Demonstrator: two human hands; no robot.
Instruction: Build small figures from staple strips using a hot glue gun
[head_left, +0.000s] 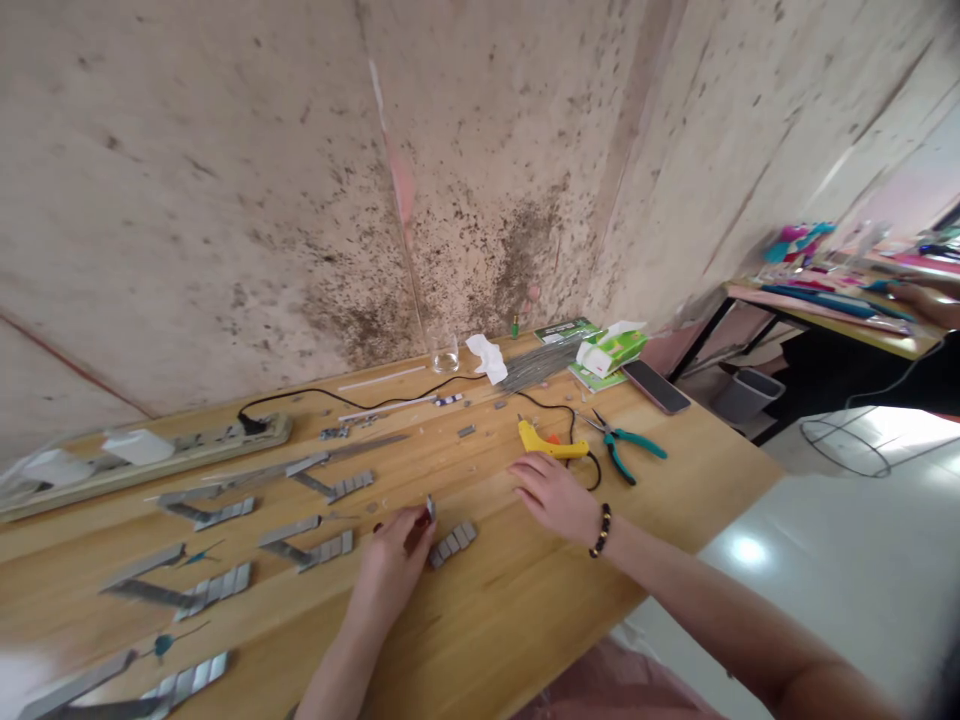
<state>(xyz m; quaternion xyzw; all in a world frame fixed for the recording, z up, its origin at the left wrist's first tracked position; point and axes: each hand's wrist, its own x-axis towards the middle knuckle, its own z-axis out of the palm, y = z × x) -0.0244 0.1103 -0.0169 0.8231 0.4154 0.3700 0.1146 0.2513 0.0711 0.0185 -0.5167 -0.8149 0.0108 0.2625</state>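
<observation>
My left hand (396,555) rests on the wooden table (525,610) with its fingers pinched on a small grey metal piece (430,507). Just to its right lies a short strip of joined grey metal pieces (453,545). My right hand (553,495), with a dark bead bracelet at the wrist, lies flat on the table with fingers stretched out, holding nothing. It is close to a yellow glue gun (546,444), which lies just beyond the fingertips with its black cord.
Several grey metal assemblies (210,590) lie in rows on the left. A power strip (187,445), a glass (445,353), tissue, teal pliers (626,450), a phone (655,386) and a green box (609,350) sit further back. Another person's arm (930,300) shows at a far table.
</observation>
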